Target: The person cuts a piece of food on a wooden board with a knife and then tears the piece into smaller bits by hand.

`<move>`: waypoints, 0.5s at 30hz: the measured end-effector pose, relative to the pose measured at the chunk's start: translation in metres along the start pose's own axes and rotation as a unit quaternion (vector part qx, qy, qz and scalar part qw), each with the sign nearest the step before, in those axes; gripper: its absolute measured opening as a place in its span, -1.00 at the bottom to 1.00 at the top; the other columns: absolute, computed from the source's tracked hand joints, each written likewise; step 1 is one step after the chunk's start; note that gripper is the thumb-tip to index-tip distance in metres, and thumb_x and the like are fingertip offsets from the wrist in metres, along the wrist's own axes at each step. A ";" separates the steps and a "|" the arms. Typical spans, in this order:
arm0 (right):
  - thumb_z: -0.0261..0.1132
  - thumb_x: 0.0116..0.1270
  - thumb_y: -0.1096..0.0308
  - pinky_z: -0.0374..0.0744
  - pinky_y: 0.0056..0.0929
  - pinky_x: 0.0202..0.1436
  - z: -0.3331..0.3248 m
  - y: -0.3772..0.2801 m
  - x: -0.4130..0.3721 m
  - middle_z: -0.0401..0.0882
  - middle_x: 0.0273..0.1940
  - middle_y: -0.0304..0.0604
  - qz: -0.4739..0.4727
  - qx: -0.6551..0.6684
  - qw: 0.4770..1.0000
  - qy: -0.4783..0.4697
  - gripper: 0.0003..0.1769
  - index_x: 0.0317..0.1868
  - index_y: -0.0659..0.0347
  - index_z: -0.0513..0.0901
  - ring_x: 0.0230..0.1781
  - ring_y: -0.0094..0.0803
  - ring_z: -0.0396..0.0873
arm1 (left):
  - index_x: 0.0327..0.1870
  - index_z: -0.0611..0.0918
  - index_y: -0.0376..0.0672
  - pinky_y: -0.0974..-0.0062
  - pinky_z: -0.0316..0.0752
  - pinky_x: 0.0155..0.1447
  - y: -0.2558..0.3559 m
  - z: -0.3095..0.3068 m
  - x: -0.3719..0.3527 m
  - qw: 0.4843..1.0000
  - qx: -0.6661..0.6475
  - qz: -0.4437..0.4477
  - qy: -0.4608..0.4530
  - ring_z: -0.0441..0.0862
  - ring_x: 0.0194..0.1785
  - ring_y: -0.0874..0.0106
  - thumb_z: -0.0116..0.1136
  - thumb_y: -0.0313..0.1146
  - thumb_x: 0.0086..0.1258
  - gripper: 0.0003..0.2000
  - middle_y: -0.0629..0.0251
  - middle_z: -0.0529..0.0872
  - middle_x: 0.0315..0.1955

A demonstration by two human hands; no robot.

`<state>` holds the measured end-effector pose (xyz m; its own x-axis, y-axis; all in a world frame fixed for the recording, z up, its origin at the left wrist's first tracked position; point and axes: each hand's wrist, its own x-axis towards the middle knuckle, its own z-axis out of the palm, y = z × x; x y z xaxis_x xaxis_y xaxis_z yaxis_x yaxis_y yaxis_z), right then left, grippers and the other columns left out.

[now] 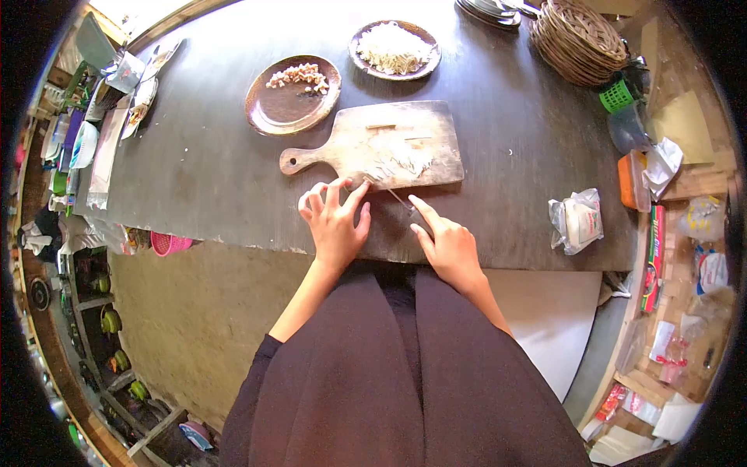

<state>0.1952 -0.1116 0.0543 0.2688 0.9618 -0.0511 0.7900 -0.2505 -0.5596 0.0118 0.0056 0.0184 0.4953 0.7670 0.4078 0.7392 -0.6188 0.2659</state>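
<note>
A wooden cutting board (pixel 350 124) with a holed handle lies on the dark table, bearing thin pale shreds (pixel 406 159) and a short pale stick (pixel 381 126). My left hand (pixel 334 222) is at the board's near edge, fingers bent, fingertips pressing a small pale piece of food (pixel 367 180). In my right hand (pixel 451 247) is a knife (pixel 399 199), its handle mostly covered by the fingers. The blade slants up-left onto the board, close to my left fingertips.
Behind the board stand a brown plate (pixel 284 113) with small chopped pieces and another plate (pixel 358 61) heaped with pale shreds. A plastic-wrapped white package (pixel 582 220) lies at right. Stacked wicker plates (pixel 580 43) stand at back right; containers and utensils line the left side.
</note>
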 end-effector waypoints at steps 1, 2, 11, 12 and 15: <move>0.24 0.52 0.06 0.66 0.03 -0.17 -0.003 0.000 -0.001 0.74 -0.26 0.11 -0.002 0.001 1.000 -0.001 -0.43 0.50 -0.21 0.44 -0.26 0.08 0.73 | 0.12 0.77 0.23 0.04 0.05 0.45 0.000 0.000 0.000 1.000 0.002 -0.002 0.000 0.35 0.31 0.18 0.36 -0.23 0.28 -0.65 0.41 0.60 0.15; 0.25 0.52 0.06 0.66 0.03 -0.17 -0.008 -0.001 -0.004 0.74 -0.26 0.11 0.004 0.004 1.000 -0.011 -0.43 0.50 -0.21 0.44 -0.26 0.08 0.73 | 0.13 0.76 0.23 0.04 0.05 0.45 0.000 -0.001 -0.001 1.000 0.001 -0.002 0.000 0.35 0.31 0.18 0.37 -0.23 0.28 -0.64 0.42 0.60 0.15; 0.25 0.51 0.07 0.65 0.02 -0.22 -0.011 0.001 -0.012 0.73 -0.31 0.10 0.014 -0.007 0.999 -0.045 -0.47 0.46 -0.21 0.48 -0.30 0.08 0.73 | 0.13 0.76 0.22 0.05 0.04 0.45 0.001 -0.001 0.000 1.000 -0.010 -0.011 -0.005 0.36 0.30 0.17 0.37 -0.24 0.28 -0.64 0.43 0.61 0.16; 0.25 0.51 0.06 0.65 0.02 -0.23 -0.010 0.002 -0.011 0.73 -0.31 0.10 0.014 -0.009 0.999 -0.043 -0.47 0.45 -0.20 0.49 -0.31 0.08 0.73 | 0.12 0.76 0.21 0.05 0.04 0.45 0.001 -0.001 -0.001 1.000 -0.012 -0.010 -0.002 0.36 0.30 0.17 0.37 -0.24 0.28 -0.64 0.43 0.61 0.16; 0.24 0.51 0.06 0.65 0.02 -0.22 -0.009 0.004 -0.007 0.73 -0.32 0.10 0.008 -0.012 0.999 -0.037 -0.48 0.45 -0.19 0.49 -0.31 0.09 0.72 | 0.12 0.76 0.21 0.05 0.05 0.45 0.002 -0.001 0.000 1.000 -0.009 -0.014 -0.005 0.36 0.30 0.18 0.37 -0.23 0.28 -0.65 0.44 0.61 0.16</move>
<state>0.2017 -0.1206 0.0598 0.2405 0.9630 -0.1217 0.7991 -0.2676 -0.5384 0.0128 0.0045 0.0201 0.4798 0.7856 0.3907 0.7440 -0.6003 0.2933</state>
